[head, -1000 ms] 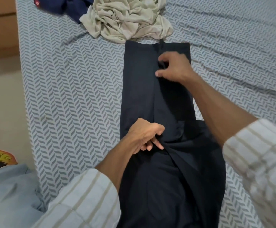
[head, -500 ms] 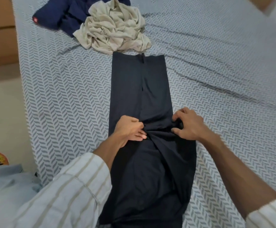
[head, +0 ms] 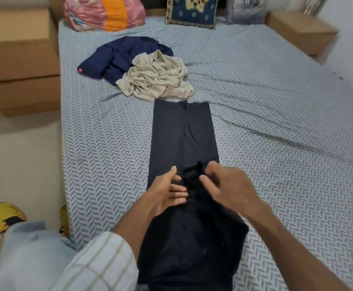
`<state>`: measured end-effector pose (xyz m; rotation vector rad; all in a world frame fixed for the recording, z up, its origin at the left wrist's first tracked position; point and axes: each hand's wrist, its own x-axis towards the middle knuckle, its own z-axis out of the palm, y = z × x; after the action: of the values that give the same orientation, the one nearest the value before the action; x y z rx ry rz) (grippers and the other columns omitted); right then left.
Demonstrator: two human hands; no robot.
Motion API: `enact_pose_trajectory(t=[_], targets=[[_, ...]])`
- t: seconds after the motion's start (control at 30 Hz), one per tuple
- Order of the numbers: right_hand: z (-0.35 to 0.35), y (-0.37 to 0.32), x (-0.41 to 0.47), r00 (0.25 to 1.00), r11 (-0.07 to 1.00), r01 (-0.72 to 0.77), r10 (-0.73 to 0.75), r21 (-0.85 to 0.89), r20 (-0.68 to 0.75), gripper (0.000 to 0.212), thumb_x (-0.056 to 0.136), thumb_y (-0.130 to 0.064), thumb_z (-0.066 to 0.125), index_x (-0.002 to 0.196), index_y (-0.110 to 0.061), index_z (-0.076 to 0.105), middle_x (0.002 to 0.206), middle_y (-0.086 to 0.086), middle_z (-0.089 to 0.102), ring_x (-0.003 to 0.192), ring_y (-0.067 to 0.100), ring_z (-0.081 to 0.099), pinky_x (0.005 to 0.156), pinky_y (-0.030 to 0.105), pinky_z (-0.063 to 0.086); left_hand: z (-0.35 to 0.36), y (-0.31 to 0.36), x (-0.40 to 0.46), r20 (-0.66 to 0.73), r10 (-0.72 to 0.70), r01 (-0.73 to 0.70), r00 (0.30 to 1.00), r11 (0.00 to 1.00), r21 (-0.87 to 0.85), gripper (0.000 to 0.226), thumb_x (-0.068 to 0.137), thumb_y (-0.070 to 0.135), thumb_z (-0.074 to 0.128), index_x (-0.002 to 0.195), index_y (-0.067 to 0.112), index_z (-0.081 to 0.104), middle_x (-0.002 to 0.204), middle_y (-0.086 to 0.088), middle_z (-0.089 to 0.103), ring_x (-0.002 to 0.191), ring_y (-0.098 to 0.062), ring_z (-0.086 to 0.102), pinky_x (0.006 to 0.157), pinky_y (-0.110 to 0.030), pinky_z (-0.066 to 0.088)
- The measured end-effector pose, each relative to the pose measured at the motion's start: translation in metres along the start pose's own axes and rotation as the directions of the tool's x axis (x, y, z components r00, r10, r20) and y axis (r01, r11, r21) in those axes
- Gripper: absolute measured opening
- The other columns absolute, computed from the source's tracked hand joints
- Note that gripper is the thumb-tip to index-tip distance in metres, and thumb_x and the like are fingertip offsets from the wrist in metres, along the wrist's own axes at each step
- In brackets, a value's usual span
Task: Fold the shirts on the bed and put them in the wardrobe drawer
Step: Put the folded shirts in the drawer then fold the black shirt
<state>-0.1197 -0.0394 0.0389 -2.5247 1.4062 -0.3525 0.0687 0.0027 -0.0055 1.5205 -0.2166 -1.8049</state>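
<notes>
Head view. A black shirt (head: 183,143) lies lengthwise on the bed (head: 276,122), folded into a long narrow strip; its far end lies flat, just short of a crumpled beige shirt (head: 156,80). A navy shirt (head: 116,57) lies bunched behind the beige one, touching it.

Left hand (head: 167,192): positioned over the middle of the black shirt. Thumb raised; fingers extended and nearly straight, lying flat on the cloth. No fabric is enclosed by the fingers.

Right hand (head: 232,190): positioned just beside the left hand, over the same bunched section of cloth. Fingers curled downward, with a raised ridge of black fabric gathered between thumb and fingertips. The hand is motion-blurred, so the exact contact of each finger cannot be determined.

The near end of the black shirt widens and hangs toward the bed's edge. A striped sleeve (head: 100,261) covers the left forearm. Pillows (head: 190,11) stand at the head of the bed.
</notes>
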Motion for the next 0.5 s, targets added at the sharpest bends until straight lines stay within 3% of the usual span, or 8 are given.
enact_pose_trajectory(t=[0.07, 0.13, 0.2, 0.27, 0.33, 0.4, 0.5], targets=[[0.01, -0.039, -0.017, 0.99, 0.988, 0.138, -0.139, 0.063, 0.017, 0.023, 0.089, -0.048, 0.05, 0.085, -0.026, 0.05, 0.073, -0.003, 0.063, 0.069, 0.023, 0.061, 0.061, 0.038, 0.049, -0.01, -0.006, -0.01, 0.091, -0.092, 0.089, 0.992, 0.995, 0.038, 0.063, 0.093, 0.065, 0.052, 0.109, 0.006, 0.063, 0.092, -0.016, 0.071, 0.082, -0.03, 0.073, 0.076, -0.045, 0.061], [0.027, -0.063, -0.032, 0.954, 0.946, 0.24, -0.272, 0.219, 0.128, 0.021, 0.089, -0.048, 0.056, 0.09, -0.027, 0.056, 0.084, -0.01, 0.058, 0.075, 0.013, 0.058, 0.069, 0.036, 0.052, -0.022, -0.013, -0.019, 0.151, -0.159, 0.151, 0.976, 0.987, 0.059, 0.065, 0.084, 0.071, 0.059, 0.104, 0.01, 0.071, 0.087, -0.012, 0.069, 0.077, -0.026, 0.069, 0.071, -0.041, 0.06], [0.04, -0.067, -0.046, 0.919, 0.909, 0.225, -0.318, 0.351, 0.234, 0.027, 0.085, -0.048, 0.064, 0.103, -0.028, 0.063, 0.101, -0.015, 0.056, 0.084, 0.004, 0.055, 0.078, 0.027, 0.052, -0.034, -0.019, -0.028, 0.121, -0.177, 0.163, 0.977, 0.98, 0.115, 0.054, 0.081, 0.062, 0.067, 0.1, 0.012, 0.076, 0.089, -0.009, 0.071, 0.077, -0.025, 0.07, 0.065, -0.036, 0.058], [0.043, -0.06, -0.059, 0.925, 0.904, 0.157, -0.276, 0.397, 0.262, 0.045, 0.082, -0.052, 0.068, 0.121, -0.03, 0.06, 0.119, -0.019, 0.053, 0.1, -0.001, 0.054, 0.089, 0.021, 0.049, -0.045, -0.027, -0.034, 0.031, -0.126, 0.117, 0.991, 0.969, 0.216, 0.035, 0.082, 0.04, 0.073, 0.102, 0.012, 0.075, 0.091, -0.007, 0.072, 0.078, -0.024, 0.071, 0.063, -0.036, 0.056], [0.044, -0.045, -0.073, 0.927, 0.939, 0.125, -0.226, 0.32, 0.299, 0.068, 0.077, -0.061, 0.066, 0.136, -0.032, 0.05, 0.134, -0.02, 0.045, 0.119, 0.0, 0.046, 0.101, 0.023, 0.043, -0.052, -0.036, -0.038, -0.044, -0.07, 0.079, 0.997, 0.961, 0.263, 0.03, 0.083, 0.016, 0.071, 0.113, 0.012, 0.068, 0.105, -0.009, 0.073, 0.088, -0.03, 0.073, 0.07, -0.043, 0.06], [0.044, -0.024, -0.088, 0.907, 0.982, 0.133, -0.174, 0.132, 0.382, 0.09, 0.07, -0.071, 0.061, 0.148, -0.033, 0.035, 0.148, -0.016, 0.032, 0.135, 0.006, 0.032, 0.112, 0.029, 0.033, -0.052, -0.045, -0.042, -0.071, -0.044, 0.061, 0.996, 0.966, 0.252, 0.034, 0.086, 0.001, 0.063, 0.117, 0.014, 0.061, 0.112, -0.012, 0.071, 0.093, -0.036, 0.073, 0.072, -0.049, 0.061], [0.049, 0.01, -0.113, 0.911, 0.993, 0.11, -0.087, -0.036, 0.402, 0.096, 0.069, -0.062, 0.06, 0.152, -0.035, 0.023, 0.153, -0.01, 0.021, 0.143, 0.014, 0.021, 0.113, 0.037, 0.026, -0.049, -0.055, -0.046, -0.082, -0.007, 0.025, 0.997, 0.972, 0.232, 0.036, 0.089, -0.004, 0.058, 0.118, 0.017, 0.053, 0.115, -0.012, 0.067, 0.096, -0.035, 0.07, 0.07, -0.05, 0.061]])
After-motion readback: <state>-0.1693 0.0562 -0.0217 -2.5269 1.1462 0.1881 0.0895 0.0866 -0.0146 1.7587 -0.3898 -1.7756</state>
